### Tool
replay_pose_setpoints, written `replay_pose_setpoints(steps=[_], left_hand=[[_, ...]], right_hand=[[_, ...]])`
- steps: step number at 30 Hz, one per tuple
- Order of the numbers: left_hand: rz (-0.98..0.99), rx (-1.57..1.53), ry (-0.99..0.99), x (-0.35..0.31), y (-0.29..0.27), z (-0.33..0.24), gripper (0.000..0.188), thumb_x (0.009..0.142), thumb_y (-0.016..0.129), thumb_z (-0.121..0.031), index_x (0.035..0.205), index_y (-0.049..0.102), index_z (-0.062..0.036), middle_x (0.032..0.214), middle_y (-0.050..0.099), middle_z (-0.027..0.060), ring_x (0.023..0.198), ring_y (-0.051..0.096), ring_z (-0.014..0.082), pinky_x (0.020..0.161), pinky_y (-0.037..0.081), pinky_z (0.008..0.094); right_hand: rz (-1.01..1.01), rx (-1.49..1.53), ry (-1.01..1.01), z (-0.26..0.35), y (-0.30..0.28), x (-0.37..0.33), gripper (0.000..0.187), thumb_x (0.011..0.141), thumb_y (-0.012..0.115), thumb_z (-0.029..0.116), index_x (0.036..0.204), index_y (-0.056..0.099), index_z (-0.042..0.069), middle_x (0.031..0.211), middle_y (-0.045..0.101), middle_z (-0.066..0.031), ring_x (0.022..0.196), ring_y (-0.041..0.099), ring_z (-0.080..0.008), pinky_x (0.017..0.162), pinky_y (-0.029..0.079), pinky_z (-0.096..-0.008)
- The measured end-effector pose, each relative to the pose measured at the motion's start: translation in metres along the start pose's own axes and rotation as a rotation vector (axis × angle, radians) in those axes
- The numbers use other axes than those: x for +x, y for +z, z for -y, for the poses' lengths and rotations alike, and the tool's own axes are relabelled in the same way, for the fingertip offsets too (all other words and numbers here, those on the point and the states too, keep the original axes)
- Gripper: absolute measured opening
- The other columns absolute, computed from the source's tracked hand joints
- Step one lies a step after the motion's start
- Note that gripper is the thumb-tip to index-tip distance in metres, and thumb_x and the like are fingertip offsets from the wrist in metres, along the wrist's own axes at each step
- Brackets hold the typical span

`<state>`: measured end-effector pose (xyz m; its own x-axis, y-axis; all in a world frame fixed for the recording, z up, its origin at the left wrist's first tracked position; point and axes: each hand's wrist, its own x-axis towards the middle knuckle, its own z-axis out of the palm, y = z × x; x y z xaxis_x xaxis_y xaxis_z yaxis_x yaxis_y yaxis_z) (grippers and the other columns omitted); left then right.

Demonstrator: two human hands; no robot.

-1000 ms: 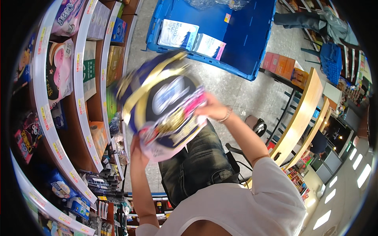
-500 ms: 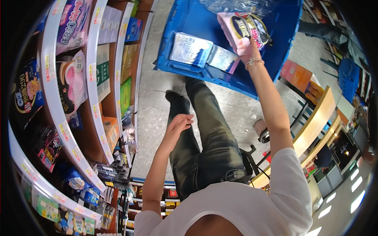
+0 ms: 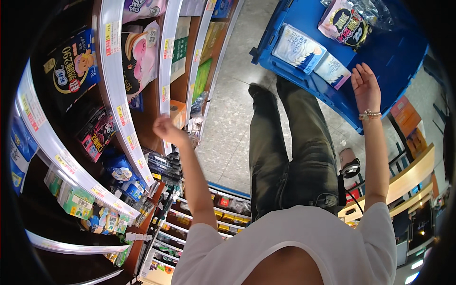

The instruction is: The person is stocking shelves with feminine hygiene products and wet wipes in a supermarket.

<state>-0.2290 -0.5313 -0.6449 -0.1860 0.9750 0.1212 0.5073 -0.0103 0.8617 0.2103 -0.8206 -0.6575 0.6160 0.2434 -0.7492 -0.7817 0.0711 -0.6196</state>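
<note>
My right hand [image 3: 366,89] is empty, its fingers spread over the near right part of a blue plastic crate [image 3: 304,85]. In the crate, a pink and black soft package [image 3: 344,23] lies toward the back, beside crumpled clear plastic. Two white and blue packs, a larger one [image 3: 298,49] and a smaller one [image 3: 331,71], lie side by side along its near edge. My left hand [image 3: 170,131] is at the front of the left shelves, near an orange box [image 3: 177,114]. Its fingers look bent but are blurred, and I see nothing in them.
Curved shelves with price strips [image 3: 111,42] fill the left, holding a dark package [image 3: 71,64], a pink package [image 3: 141,59] and several others. A pink and black device [image 3: 349,163] sits on the grey floor. Wooden counter edges [image 3: 408,175] stand at right.
My right hand has let go of the pink and black package, which now lies in the crate, and has drawn back. My left hand has swung left to the shelves. The view has shifted left.
</note>
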Motion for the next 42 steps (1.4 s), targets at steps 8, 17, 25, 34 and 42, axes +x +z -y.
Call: replay_pose_setpoints(steps=[8,17,25,34,42], left_hand=[[-0.148,-0.037,-0.450,0.156,0.007,0.054,0.038,0.080,0.063,-0.020,0.113,0.051,-0.0033,0.105,0.055,0.0134,0.093,0.055,0.0232,0.071,0.048,0.0286],[0.082,-0.318,-0.947,0.195,-0.030,0.102,0.025,0.078,0.066,-0.021,0.082,0.052,-0.0012,0.063,0.049,0.0074,0.048,0.049,0.0163,0.041,0.041,0.0238],[-0.006,-0.319,-0.337,0.014,-0.043,-0.005,0.030,0.088,0.040,-0.004,0.117,0.037,0.0047,0.123,0.039,0.0214,0.113,0.043,0.0309,0.095,0.042,0.0419],[0.620,-0.546,-0.518,-0.175,-0.001,-0.109,0.034,0.088,0.048,-0.006,0.121,0.043,0.0000,0.113,0.051,0.0084,0.101,0.048,0.0155,0.089,0.037,0.0309],[1.204,-0.225,-0.374,-0.183,0.025,-0.124,0.034,0.092,0.042,-0.015,0.121,0.039,0.0016,0.128,0.040,0.0142,0.104,0.051,0.0189,0.087,0.042,0.0309]], right_hand=[[0.230,-0.088,-0.083,-0.006,-0.004,-0.025,0.023,0.089,0.044,0.010,0.109,0.051,0.000,0.098,0.059,-0.0084,0.086,0.057,-0.0154,0.079,0.046,-0.0272],[0.305,-0.006,-0.106,-0.006,-0.012,-0.041,0.025,0.090,0.042,0.011,0.110,0.051,-0.001,0.096,0.059,-0.0076,0.087,0.056,-0.0148,0.081,0.045,-0.0272],[0.486,-0.115,-0.144,-0.030,0.027,-0.085,0.023,0.087,0.040,0.008,0.105,0.051,-0.002,0.092,0.059,-0.0095,0.080,0.055,-0.0153,0.078,0.044,-0.0272],[0.761,-0.266,0.345,-0.082,0.057,-0.134,0.053,0.083,0.061,0.015,0.128,0.035,0.002,0.117,0.047,-0.0088,0.106,0.046,-0.0117,0.089,0.039,-0.0250],[0.034,-0.187,0.305,-0.032,0.028,-0.124,0.039,0.075,0.068,0.010,0.109,0.049,0.004,0.097,0.061,-0.0058,0.087,0.059,-0.0146,0.075,0.049,-0.0294]])
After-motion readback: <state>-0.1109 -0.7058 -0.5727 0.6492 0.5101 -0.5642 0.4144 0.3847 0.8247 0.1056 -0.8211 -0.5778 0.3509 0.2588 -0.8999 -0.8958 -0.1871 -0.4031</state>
